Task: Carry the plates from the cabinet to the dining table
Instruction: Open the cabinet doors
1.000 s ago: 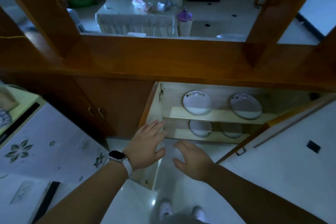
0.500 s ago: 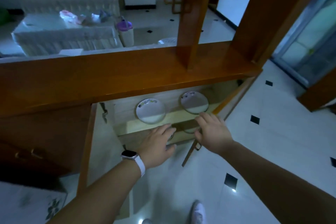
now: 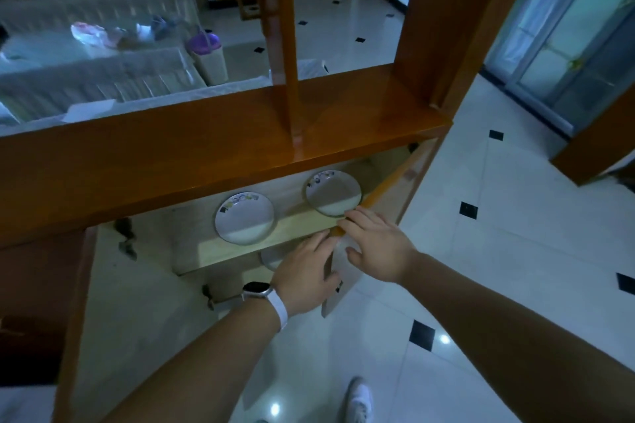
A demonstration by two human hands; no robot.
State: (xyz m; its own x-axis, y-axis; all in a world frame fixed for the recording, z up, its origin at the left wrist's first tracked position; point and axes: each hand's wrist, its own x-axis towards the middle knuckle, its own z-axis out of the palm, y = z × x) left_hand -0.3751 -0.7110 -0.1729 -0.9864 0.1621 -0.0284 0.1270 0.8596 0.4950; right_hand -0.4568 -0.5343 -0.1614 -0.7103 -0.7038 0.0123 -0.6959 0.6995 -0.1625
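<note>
The left cabinet door point(image 3: 137, 312) stands swung wide, its pale inner face toward me. Inside the cabinet point(image 3: 192, 251) a light wooden shelf point(image 3: 240, 245) carries two white plates leaning upright against the back wall: the left plate point(image 3: 244, 217), with a small pattern on its upper rim, and well apart from it the right plate point(image 3: 334, 193), patterned the same way. Under the shelf a third plate point(image 3: 271, 257) is only partly visible, mostly hidden behind the left hand point(image 3: 304, 278). That hand, a watch point(image 3: 257, 289) on its wrist, is spread flat with fingers loosely extended, holding nothing, just in front of the shelf's edge. The right hand point(image 3: 376, 244) is likewise open and empty, its fingertips point(image 3: 350, 216) touching the edge of the right cabinet door point(image 3: 385, 189), just below the right plate. A white shoe point(image 3: 359, 400) stands on the tiled floor point(image 3: 498, 233).
</note>
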